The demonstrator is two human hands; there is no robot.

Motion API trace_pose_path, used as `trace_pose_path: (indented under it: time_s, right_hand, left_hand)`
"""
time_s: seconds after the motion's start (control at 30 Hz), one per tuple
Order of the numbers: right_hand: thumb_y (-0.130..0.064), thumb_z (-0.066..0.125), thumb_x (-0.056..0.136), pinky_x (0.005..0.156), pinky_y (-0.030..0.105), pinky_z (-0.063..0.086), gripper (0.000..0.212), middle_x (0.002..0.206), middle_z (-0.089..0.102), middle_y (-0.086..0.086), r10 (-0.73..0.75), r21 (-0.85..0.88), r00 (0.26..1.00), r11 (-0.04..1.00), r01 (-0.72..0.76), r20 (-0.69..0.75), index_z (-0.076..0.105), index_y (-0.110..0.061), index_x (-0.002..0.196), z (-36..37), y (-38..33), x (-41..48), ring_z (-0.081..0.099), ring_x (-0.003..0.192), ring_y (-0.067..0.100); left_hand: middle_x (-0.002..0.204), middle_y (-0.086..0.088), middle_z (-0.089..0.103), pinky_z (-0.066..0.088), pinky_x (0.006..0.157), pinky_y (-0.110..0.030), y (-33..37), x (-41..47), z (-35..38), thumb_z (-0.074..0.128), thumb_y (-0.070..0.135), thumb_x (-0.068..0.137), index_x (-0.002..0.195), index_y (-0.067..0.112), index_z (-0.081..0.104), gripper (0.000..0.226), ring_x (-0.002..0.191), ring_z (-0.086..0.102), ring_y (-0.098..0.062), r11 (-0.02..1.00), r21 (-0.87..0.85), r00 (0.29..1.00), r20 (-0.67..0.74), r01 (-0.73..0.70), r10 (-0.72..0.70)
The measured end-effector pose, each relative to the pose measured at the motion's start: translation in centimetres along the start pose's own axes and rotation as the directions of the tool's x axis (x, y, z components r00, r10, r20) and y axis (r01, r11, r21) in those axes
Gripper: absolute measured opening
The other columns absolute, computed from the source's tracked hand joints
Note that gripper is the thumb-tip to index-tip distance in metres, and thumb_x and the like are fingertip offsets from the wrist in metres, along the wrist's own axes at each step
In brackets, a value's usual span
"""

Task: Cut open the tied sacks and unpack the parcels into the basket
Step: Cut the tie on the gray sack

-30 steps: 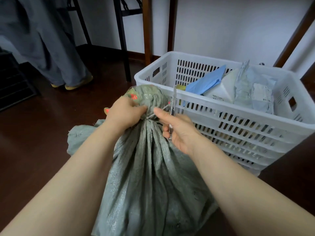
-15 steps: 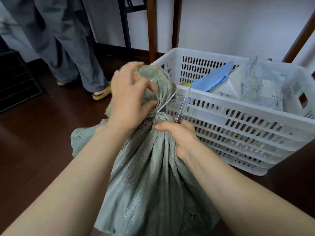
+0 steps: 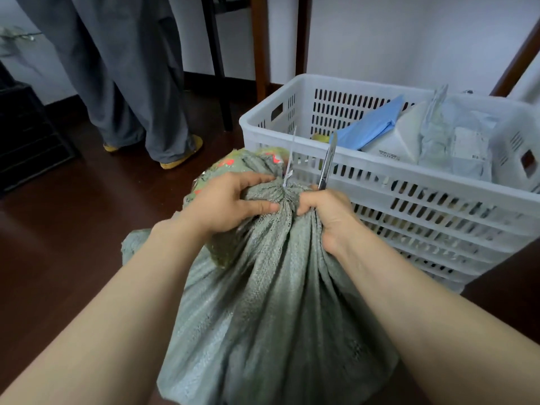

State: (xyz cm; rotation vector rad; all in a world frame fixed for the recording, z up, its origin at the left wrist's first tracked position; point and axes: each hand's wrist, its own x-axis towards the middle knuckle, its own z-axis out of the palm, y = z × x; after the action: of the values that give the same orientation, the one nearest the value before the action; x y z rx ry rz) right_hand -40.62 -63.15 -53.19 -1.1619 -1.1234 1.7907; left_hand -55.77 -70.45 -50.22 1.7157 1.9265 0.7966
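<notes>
Grey-green woven cloth made up the sack [image 3: 271, 302], which stood just in front of the white slatted basket [image 3: 365, 182]; whether it touched the near wall, I could not tell. Its neck was gathered and bound with a white tie [image 3: 289, 159], the tail sticking up below the basket's rim.

The left hand [image 3: 228, 206] gripped the bunched cloth on the side of the neck away from the basket. The right hand [image 3: 327, 214] was clenched on the nearer side, a slim cutter [image 3: 327, 162] standing up out of the fist in front of the slats.

Dark wooden floor [image 3: 73, 244] lay open to the left of the basket as far as a black crate [image 3: 26, 135] and another person's grey trousers [image 3: 125, 83] and yellow slippers [image 3: 181, 159]. Behind the basket, wooden posts [image 3: 260, 39] and a white wall stood close.

Inside the basket lay a blue parcel [image 3: 371, 127] against the far wall, a white parcel [image 3: 400, 135] beside it, and pale plastic bags [image 3: 464, 147] towards the right end.
</notes>
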Motion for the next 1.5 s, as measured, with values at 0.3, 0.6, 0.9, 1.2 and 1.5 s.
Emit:
trace_pose_path:
  time_s: [0.3,0.6,0.9,1.2,1.5]
  right_hand:
    - [-0.066,0.086,0.017,0.094,0.035,0.047,0.106,0.109,0.063,-0.006,-0.095,-0.460,0.973,0.869,0.185,0.212,0.054,-0.023,0.108,0.2,0.7,-0.4,0.060,0.104,0.014]
    - [0.002,0.081,0.063,0.070,0.023,0.040,0.035,0.084,0.054,-0.001,-0.134,-0.268,0.983,0.949,0.163,0.125,0.058,-0.008,0.087,-0.5,1.0,-1.0,0.053,0.081,0.012]
    - [0.008,0.073,0.067,0.102,0.041,0.038,0.031,0.085,0.060,0.000,-0.089,-0.093,0.991,0.991,0.098,0.095,0.053,-0.014,0.077,-0.1,0.5,-1.2,0.058,0.092,0.015]
    - [0.024,0.058,0.069,0.064,0.027,0.054,0.040,0.062,0.059,0.005,-0.163,0.039,0.968,0.987,0.158,0.193,0.045,-0.014,0.063,0.2,0.4,-1.3,0.065,0.065,0.016]
    - [-0.007,0.040,0.049,0.061,0.028,0.044,0.017,0.066,0.046,0.006,-0.018,0.222,0.960,0.974,-0.046,0.281,0.041,-0.010,0.065,-0.7,0.5,-1.5,0.047,0.061,0.019]
  left_hand:
    - [0.088,-0.009,0.069,0.048,0.079,-0.039,-0.7,-0.2,0.0,0.076,0.046,0.068,0.094,0.007,0.067,0.048,0.081,0.061,-0.021,0.998,0.009,0.989,-0.133,0.060,-0.058]
    - [0.076,-0.007,0.067,0.050,0.067,-0.020,-2.1,-1.3,-1.6,0.065,0.024,0.085,0.091,-0.005,0.070,0.031,0.066,0.059,-0.008,0.943,-0.316,0.995,0.026,0.102,-0.099]
    - [0.100,-0.001,0.074,0.042,0.084,-0.027,-1.0,-0.2,1.3,0.054,0.018,0.082,0.096,0.017,0.077,0.027,0.088,0.058,-0.022,0.899,0.370,0.798,-0.455,-0.234,0.394]
    - [0.159,0.000,0.018,0.012,0.117,-0.027,1.1,-0.9,4.2,0.052,0.071,0.069,0.152,0.022,0.020,0.101,0.145,0.014,-0.012,0.980,-0.146,0.963,-0.216,0.132,-0.162]
    - [0.148,0.007,0.036,0.018,0.099,-0.008,0.1,-1.2,5.0,0.076,0.036,0.075,0.151,0.020,0.023,0.094,0.125,0.026,0.004,0.941,-0.327,0.987,-0.105,0.085,-0.125]
